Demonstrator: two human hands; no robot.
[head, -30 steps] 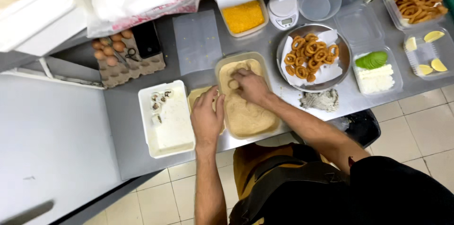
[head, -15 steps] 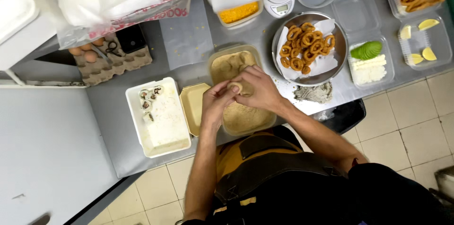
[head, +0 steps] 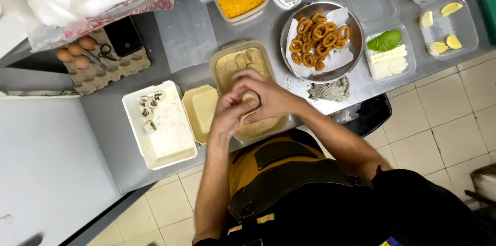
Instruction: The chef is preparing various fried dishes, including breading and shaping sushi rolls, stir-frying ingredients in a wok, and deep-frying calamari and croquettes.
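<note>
Your left hand (head: 227, 114) and right hand (head: 266, 96) are cupped together over the crumb tray (head: 227, 65), fingers curled closed around a small crumb-coated piece (head: 250, 98) pressed between both palms. The tray sits on the steel worktop (head: 103, 117), just beside a small tan tub (head: 201, 109). Left of that tub, a white tray (head: 165, 137) holds a few sliced rolls (head: 149, 106) at its far end. Beyond your right hand, a metal bowl (head: 356, 29) lined with paper carries fried rings (head: 318, 39).
</note>
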